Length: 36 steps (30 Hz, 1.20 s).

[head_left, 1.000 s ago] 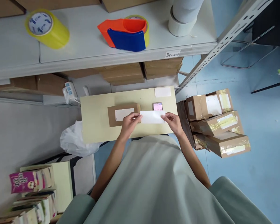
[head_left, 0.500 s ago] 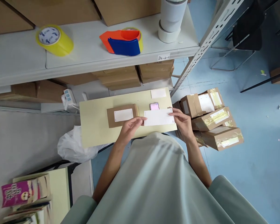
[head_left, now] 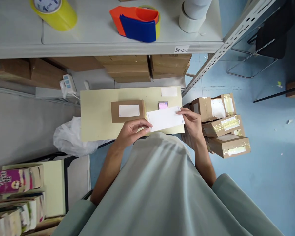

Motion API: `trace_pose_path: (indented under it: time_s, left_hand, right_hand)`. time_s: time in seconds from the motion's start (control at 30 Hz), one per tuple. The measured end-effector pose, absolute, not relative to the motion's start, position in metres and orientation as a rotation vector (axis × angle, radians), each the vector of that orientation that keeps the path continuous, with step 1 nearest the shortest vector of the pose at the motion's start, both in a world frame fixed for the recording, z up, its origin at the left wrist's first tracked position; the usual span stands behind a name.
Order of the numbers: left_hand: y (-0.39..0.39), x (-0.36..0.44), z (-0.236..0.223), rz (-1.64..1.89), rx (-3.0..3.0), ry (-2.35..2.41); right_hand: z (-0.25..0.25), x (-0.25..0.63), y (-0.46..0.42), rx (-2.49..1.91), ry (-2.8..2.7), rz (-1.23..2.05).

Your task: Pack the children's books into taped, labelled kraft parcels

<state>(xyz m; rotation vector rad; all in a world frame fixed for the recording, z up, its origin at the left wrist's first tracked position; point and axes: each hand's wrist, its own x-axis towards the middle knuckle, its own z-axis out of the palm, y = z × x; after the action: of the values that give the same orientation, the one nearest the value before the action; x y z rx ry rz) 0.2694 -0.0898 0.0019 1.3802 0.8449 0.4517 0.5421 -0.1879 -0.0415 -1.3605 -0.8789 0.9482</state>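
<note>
Both my hands hold a white paper sheet (head_left: 165,118) over the right part of a pale yellow table (head_left: 98,114). My left hand (head_left: 131,131) pinches its left end and my right hand (head_left: 191,120) pinches its right end; the sheet tilts up to the right. A flat brown cardboard parcel (head_left: 114,112) with a white label (head_left: 129,110) lies on the table just left of the sheet. A small pink item (head_left: 163,105) sits behind the sheet. A small white label (head_left: 169,91) lies at the table's far right corner.
A grey shelf (head_left: 93,49) above holds a yellow tape roll (head_left: 55,11), an orange and blue tape dispenser (head_left: 137,23) and white rolls (head_left: 191,16). Taped brown boxes (head_left: 223,126) are stacked on the blue floor at right. A white plastic bag (head_left: 68,139) and colourful books (head_left: 14,190) lie left.
The white sheet has shifted right and tilted, its right end now higher. My left hand has slid lower, to the sheet's lower left corner. The camera view has shifted.
</note>
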Motion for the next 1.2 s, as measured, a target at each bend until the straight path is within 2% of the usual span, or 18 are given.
trace_pose_path:
  time_s: [1.2]
  left_hand:
    - [-0.084, 0.277, 0.016, 0.530, 1.393, 0.819]
  right_hand:
    - [-0.034, 0.547, -0.176, -1.350, -0.883, 0.951]
